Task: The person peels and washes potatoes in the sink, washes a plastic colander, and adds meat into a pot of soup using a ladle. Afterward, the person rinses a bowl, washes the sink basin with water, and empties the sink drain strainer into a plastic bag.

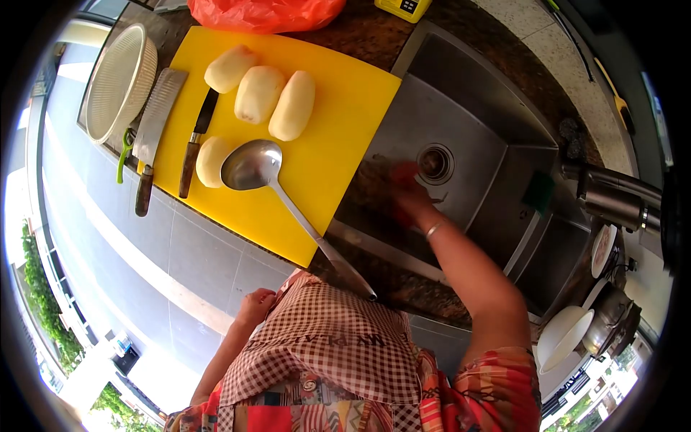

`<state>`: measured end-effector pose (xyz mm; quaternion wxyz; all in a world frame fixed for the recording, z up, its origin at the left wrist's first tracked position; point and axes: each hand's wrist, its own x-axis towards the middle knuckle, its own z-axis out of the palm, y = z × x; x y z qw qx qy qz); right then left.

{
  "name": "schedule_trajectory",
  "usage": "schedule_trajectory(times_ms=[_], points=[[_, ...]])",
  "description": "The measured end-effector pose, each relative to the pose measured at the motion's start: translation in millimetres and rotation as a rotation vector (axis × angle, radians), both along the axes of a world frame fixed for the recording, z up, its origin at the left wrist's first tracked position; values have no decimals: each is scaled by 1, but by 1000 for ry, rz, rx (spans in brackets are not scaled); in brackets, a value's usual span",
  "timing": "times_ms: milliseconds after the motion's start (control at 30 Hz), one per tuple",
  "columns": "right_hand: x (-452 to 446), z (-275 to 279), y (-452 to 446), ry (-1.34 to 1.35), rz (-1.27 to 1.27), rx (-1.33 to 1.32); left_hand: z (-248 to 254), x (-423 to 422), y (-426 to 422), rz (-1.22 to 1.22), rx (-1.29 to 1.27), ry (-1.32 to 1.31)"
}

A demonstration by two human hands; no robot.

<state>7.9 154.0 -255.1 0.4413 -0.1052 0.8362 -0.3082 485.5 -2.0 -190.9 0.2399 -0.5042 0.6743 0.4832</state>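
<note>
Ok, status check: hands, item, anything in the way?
Right hand down in sink, at blurred red item, grip unclear. Left hand at checkered apron's edge. Ladle handle juts past yellow cutting board.

In the sink on the right, the right hand is at a blurred red thing beside the drain; the left hand hangs near the checked apron. Farther left, four pale peeled vegetables lie on a yellow board.

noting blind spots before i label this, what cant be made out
In the head view:
Red item by the right hand: blur hides what it is.
Red bag: cut off by the top edge.
Yellow container: cut off by the top edge, label too small to read.
</note>
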Motion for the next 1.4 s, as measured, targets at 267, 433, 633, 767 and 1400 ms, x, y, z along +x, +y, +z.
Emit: schedule_trajectory(times_ms=[267, 433, 633, 767, 1400], points=[[-18, 86, -54, 200, 712, 427, -9, 19, -5, 83, -46, 16], [-18, 86, -65, 670, 784, 284, -9, 20, -2, 44, -63, -20], [-22, 12, -75, 426, 634, 95, -11, 19, -3, 16, -58, -17], [-11, 23, -77, 325, 539, -9, -21, 30, -2, 72, -18, -16], [-12, 66, -47, 296, 165, -66, -24, 44, -7, 17, -69, -114]])
